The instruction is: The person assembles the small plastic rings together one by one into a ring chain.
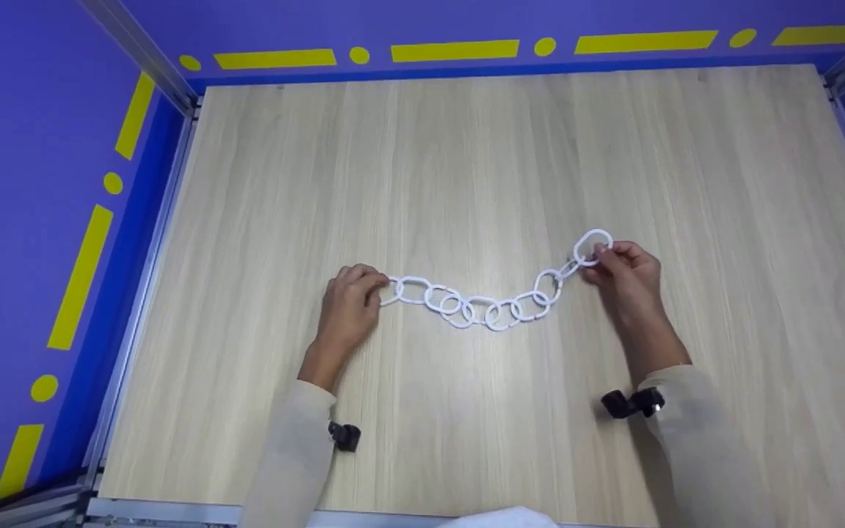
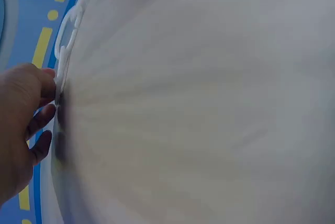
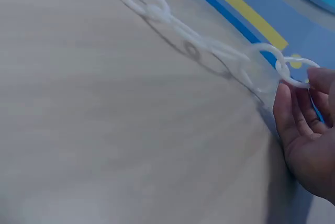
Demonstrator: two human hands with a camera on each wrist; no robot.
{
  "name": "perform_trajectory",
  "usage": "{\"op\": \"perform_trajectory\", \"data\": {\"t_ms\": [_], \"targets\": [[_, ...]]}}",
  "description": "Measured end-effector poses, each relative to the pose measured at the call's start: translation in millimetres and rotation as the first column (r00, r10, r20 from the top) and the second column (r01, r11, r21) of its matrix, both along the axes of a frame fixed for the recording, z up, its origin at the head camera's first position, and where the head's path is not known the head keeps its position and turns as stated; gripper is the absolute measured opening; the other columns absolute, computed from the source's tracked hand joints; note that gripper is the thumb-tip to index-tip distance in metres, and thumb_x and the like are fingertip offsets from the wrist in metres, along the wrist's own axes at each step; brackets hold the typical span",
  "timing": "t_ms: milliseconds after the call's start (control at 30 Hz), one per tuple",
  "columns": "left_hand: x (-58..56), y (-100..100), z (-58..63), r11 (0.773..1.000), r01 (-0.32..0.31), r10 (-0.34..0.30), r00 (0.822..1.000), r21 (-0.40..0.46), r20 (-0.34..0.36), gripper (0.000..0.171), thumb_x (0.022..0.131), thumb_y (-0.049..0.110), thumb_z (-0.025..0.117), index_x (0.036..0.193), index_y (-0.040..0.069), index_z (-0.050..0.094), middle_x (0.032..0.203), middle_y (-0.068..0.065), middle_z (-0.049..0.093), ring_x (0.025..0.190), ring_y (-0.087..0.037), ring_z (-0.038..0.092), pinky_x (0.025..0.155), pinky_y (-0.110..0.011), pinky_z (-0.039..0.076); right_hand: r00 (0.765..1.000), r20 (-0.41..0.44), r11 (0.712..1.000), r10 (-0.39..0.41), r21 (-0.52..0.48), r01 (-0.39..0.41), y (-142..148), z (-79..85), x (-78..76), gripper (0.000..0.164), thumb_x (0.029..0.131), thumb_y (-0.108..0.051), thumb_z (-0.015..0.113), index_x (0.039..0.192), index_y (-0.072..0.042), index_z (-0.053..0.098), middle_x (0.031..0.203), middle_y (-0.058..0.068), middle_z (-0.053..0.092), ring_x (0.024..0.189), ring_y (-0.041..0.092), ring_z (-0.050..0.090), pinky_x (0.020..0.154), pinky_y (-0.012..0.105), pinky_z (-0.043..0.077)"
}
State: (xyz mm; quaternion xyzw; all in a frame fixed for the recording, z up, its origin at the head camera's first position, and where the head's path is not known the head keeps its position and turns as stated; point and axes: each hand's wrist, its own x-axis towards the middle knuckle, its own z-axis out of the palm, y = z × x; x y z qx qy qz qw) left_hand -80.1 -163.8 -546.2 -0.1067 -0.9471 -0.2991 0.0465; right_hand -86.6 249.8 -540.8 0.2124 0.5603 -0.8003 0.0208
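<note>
A chain of several white oval plastic links (image 1: 466, 314) runs between the two hands and sags onto the table in the middle. My left hand (image 1: 350, 304) pinches the link at the chain's left end, its fingertips down at the tabletop; part of that link is hidden by them. In the left wrist view the chain (image 2: 63, 59) leads up and away from those fingers. At the other end, my right hand (image 1: 631, 282) holds the last link (image 1: 578, 249) between thumb and fingers, raised above the table. The right wrist view shows the chain (image 3: 157, 12) slanting down from the held link.
The wood-grain table (image 1: 466, 183) spreads around the chain on all sides. Blue panels with yellow bars (image 1: 455, 50) stand along its back and left side, with a metal frame rail (image 1: 147, 293) at the left edge. A small black device (image 1: 347, 438) sits at each sleeve cuff.
</note>
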Motion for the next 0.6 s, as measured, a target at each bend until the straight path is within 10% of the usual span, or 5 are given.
{"op": "perform_trajectory", "data": {"t_ms": [200,433,600], "targets": [[-23.9,-29.7,2.8,0.996,-0.040,0.042,0.999,-0.076,0.022,0.024,0.095,-0.001,0.057,0.110,0.007,0.073,0.113,-0.011,0.070,0.108,-0.033,0.062,0.090,-0.047,0.048,0.983,0.112,0.979,0.143,0.130,-0.157,36.5,10.1,-14.3,0.008,0.099,0.002,0.057,0.104,-0.001,0.053,0.075,-0.004,0.074,0.068,0.004,0.072,0.062,0.018,0.058],[-37.4,-48.7,1.6,0.985,-0.151,0.157,0.985,-0.080,0.078,0.022,0.100,0.006,0.057,0.117,0.009,0.070,0.123,-0.010,0.066,0.121,-0.030,0.059,0.099,-0.047,0.047,0.989,0.125,0.970,0.076,0.220,-0.103,59.2,20.5,-22.1,0.007,0.096,0.005,0.058,0.099,-0.001,0.058,0.071,-0.004,0.074,0.062,0.006,0.072,0.056,0.019,0.057],[-33.4,-51.8,-12.9,0.966,-0.244,0.241,0.969,0.085,0.047,0.022,0.103,0.009,0.055,0.119,0.004,0.069,0.134,-0.013,0.063,0.131,-0.031,0.055,0.111,-0.047,0.043,1.000,-0.011,0.835,-0.002,0.551,0.008,56.2,-8.7,-27.1,0.007,0.094,0.001,0.060,0.092,-0.004,0.064,0.067,-0.011,0.066,0.055,-0.001,0.063,0.051,0.015,0.051]]}}
